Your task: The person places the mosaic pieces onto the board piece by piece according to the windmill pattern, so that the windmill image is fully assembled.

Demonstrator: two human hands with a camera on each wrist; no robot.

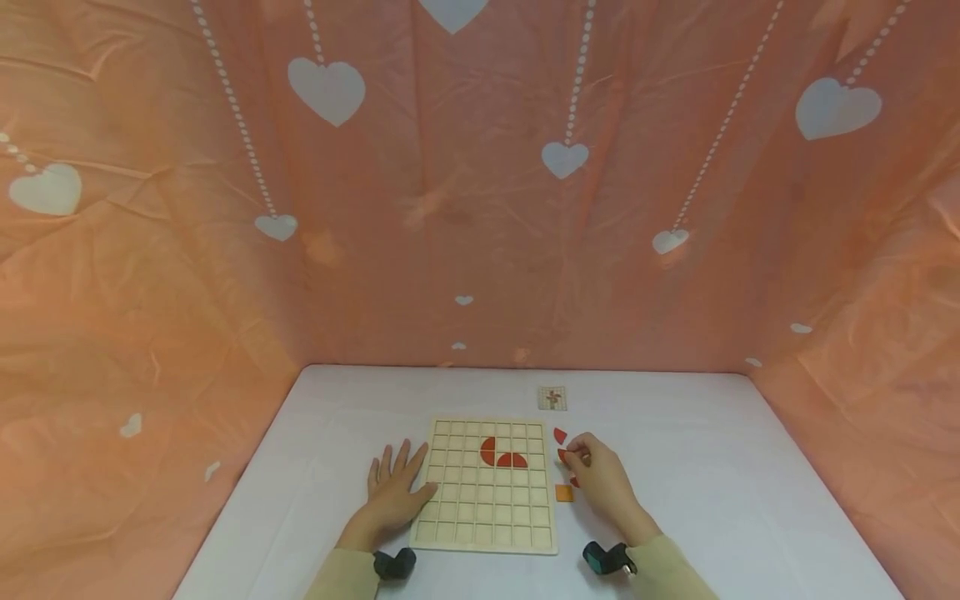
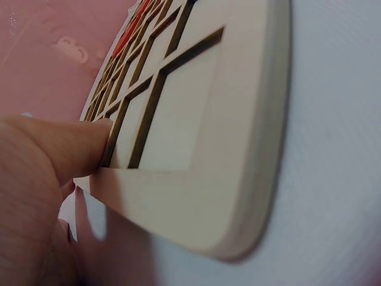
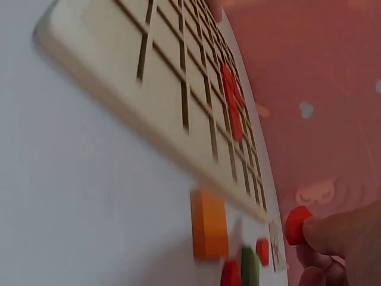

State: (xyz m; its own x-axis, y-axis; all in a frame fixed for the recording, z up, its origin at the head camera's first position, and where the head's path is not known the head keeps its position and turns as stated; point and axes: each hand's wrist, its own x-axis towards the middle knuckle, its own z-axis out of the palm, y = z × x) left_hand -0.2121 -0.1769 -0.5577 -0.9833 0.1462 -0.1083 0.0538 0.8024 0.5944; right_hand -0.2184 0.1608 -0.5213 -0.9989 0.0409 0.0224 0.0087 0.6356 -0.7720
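Observation:
My right hand point(image 1: 603, 482) pinches a small red piece point(image 3: 296, 225) between thumb and fingers, raised beside the board's right side. The pale wooden grid board point(image 1: 480, 537) lies flat on the table. Red quarter-circle pieces point(image 1: 487, 452) sit in several of its upper cells, forming two half-round shapes. With its fingers spread, my left hand point(image 1: 393, 493) lies at the board's left edge. Its thumb point(image 2: 83, 143) rests on the board's rim in the left wrist view.
Right of the board lie an orange square piece point(image 1: 564, 493), a loose red piece point(image 1: 560, 435), another red piece point(image 3: 231, 273) and a green-sided piece point(image 3: 250, 266). A small pattern card point(image 1: 552, 398) is behind them. A pink curtain with hearts point(image 1: 480, 208) surrounds the white table point(image 1: 337, 417).

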